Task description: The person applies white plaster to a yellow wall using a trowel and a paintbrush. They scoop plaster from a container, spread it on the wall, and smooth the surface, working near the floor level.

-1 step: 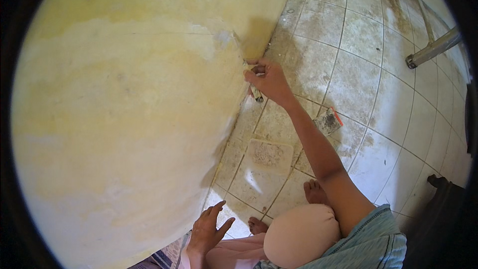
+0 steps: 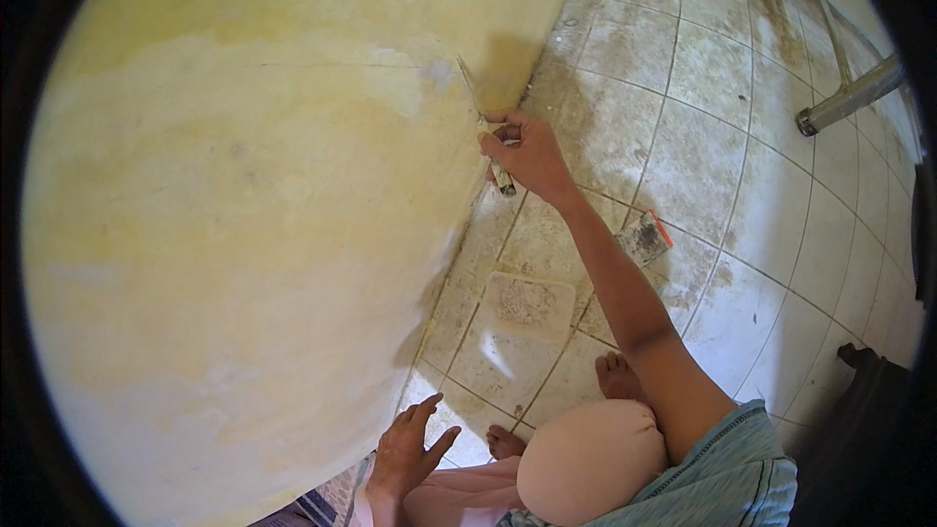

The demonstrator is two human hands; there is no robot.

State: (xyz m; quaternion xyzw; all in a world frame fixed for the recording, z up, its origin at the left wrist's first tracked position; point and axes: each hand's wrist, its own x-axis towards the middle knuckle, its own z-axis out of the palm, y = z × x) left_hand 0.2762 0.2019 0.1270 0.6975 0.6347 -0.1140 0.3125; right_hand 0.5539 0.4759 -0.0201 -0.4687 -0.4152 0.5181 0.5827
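Observation:
My right hand (image 2: 527, 161) is closed around the worn handle of a putty knife (image 2: 503, 179), close to the yellow wall (image 2: 244, 166). The knife's thin blade reaches up from my fingers and looks almost edge-on. Its tip is beside a pale grey patch (image 2: 436, 73) on the wall; I cannot tell whether it touches. Lower down, my left hand (image 2: 402, 449) is held open near the wall, fingers apart and holding nothing.
On the stained tiled floor (image 2: 703, 146) lies a shallow pale tray (image 2: 561, 310) with residue inside. Beyond my right forearm is a flat, dark-smeared piece with a red edge (image 2: 646, 237). Metal legs (image 2: 849, 98) stand at upper right. My bare feet (image 2: 617, 376) are near the tray.
The putty knife has turned slightly in my right hand, so its blade now shows as a clearer thin line. My left hand has not moved.

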